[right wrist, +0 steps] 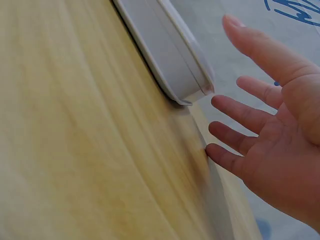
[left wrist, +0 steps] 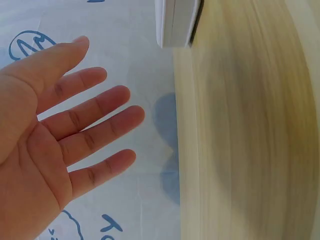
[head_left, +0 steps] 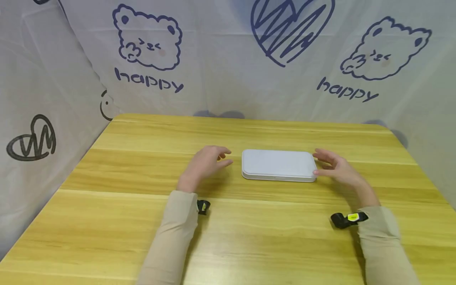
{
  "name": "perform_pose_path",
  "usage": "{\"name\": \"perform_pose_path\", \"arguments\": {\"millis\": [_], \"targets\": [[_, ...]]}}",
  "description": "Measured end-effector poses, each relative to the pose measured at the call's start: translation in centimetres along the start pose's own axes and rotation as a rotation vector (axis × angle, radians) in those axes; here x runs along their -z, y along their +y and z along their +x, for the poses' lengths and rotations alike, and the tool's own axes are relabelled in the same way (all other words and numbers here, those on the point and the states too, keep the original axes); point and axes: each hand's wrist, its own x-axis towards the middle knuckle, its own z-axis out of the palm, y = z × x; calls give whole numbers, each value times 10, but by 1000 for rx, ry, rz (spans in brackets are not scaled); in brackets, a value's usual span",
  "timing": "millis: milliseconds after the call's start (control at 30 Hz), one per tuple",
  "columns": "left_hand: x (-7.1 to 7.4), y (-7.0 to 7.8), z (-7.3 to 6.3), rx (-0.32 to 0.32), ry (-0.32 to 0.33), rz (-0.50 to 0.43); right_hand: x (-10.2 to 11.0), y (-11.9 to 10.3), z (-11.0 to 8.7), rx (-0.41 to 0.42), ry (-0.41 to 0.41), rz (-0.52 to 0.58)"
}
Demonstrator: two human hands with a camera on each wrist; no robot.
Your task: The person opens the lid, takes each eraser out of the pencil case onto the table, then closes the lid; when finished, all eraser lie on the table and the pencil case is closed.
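A flat white rectangular case (head_left: 279,162) with rounded corners lies closed on the wooden table, with a small notch along its front side. To its left hovers my left hand (head_left: 206,163), fingers spread and apart from the case; the left wrist view shows the bare palm and the end of the case above it. My right hand (head_left: 336,169) is at the case's right end, thumb and fingertips right beside its edge. In the right wrist view its fingers (right wrist: 245,115) are extended, with nothing held, near the corner of the case.
The yellow wood-grain table (head_left: 249,237) reaches back to a white cloth (head_left: 221,71) printed with bears, hearts and "happy". Another cloth (head_left: 42,79) hangs along the left side. Black straps with camera mounts (head_left: 349,219) sit at both wrists, beside the beige sleeves.
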Motion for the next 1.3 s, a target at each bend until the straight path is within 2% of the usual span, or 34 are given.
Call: {"name": "perform_pose_path", "arguments": {"millis": [200,433,600,933,1167,1300], "targets": [[-4,6,6,-49,22,-95,-3,4,1,21,-45,-39],[-10,14,12,-51,5,-191,-8,12,2,17,-84,82],[-16,19,17,-72,-28,-212,-10,16,2,32,-81,108],[-32,35,37,-138,-124,-179,-12,17,3,18,-62,66],[-44,51,52,-301,-147,-23,-12,19,4,-9,-52,45],[-51,58,58,-351,-172,21,-11,19,3,-18,-47,45]]}}
